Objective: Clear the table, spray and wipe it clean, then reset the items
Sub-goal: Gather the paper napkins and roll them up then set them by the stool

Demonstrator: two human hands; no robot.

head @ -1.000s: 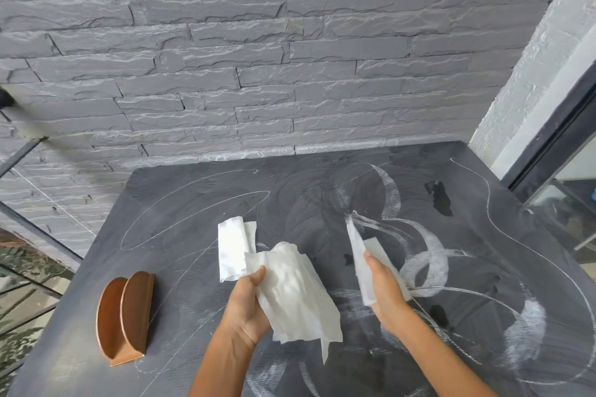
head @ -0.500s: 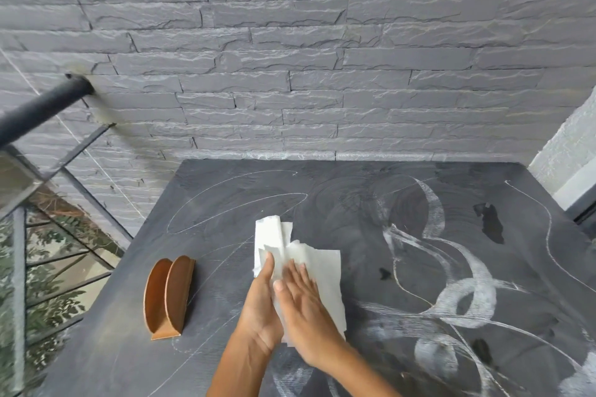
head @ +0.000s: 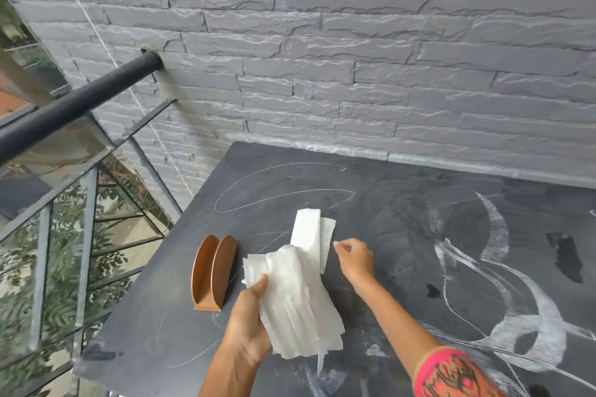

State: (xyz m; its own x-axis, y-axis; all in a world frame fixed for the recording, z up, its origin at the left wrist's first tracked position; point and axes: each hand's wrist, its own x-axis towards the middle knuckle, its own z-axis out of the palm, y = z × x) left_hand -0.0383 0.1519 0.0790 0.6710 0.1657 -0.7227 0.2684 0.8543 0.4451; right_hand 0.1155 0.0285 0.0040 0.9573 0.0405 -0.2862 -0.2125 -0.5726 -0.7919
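Done so far: judging by how things lie, the bench [head: 403, 203] has been cleared, sprayed and wiped. It carries broad white smears [head: 532, 325] and a few dark damp patches [head: 566, 256].
Left to do: the reset looks only just begun. The napkin holder [head: 213, 272] is back on the bench but holds nothing, and the napkins [head: 296, 296] are not yet in it. The smears may want another pass.
Nearest, right arm: it comes in from the lower right in a pink patterned sleeve [head: 451, 374] and reaches forward over the bench.
Left hand [head: 250, 322]: it grips the near end of the napkins, with the thumb laid over the top sheet and the fingers curled underneath.
Napkins: a loose, untidy white sheaf raised above the bench. It fans out to the right of the left hand, and a folded strip sticks out at its far end.
Napkin holder: copper-coloured and upright, just to the left of the left hand and the sheaf, touching neither.
Right hand [head: 356, 259]: it is apart from the left hand and just beside the right edge of the folded strip, its fingers loosely curled. Whether they pinch the paper or only hover at it I cannot tell from this angle.
Far bench: faint chalky arcs run towards the back edge.
Beyond: a grey stone wall [head: 354, 42] stands behind the bench, with a dark railing [head: 74, 106] to the left.
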